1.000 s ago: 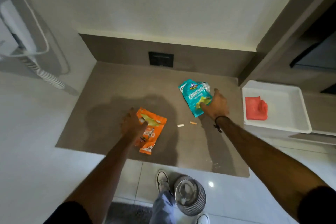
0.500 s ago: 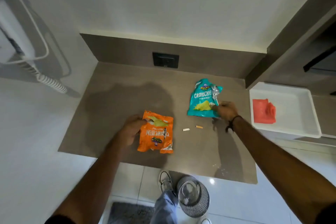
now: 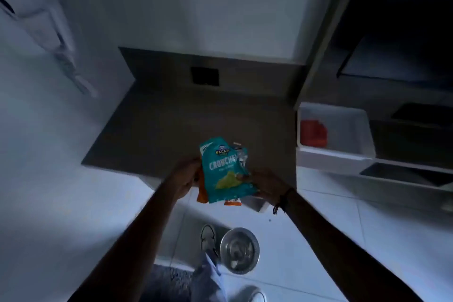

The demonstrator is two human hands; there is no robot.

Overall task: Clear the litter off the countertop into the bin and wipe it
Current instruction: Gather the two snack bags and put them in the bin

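Both packets have been lifted off the countertop point(image 3: 171, 130) and stacked, teal packet point(image 3: 225, 171) over orange packet point(image 3: 202, 191), gripped between left hand point(image 3: 186, 174) and right hand point(image 3: 267, 184) at its front edge. Directly below, nearer the right hand, the bin point(image 3: 239, 250) is seen.

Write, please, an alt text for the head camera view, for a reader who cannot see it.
Two hands, left and right, hold a teal snack packet stacked over an orange packet above the front edge of a brown countertop. A round metal bin stands on the tiled floor below; the picture is dim.
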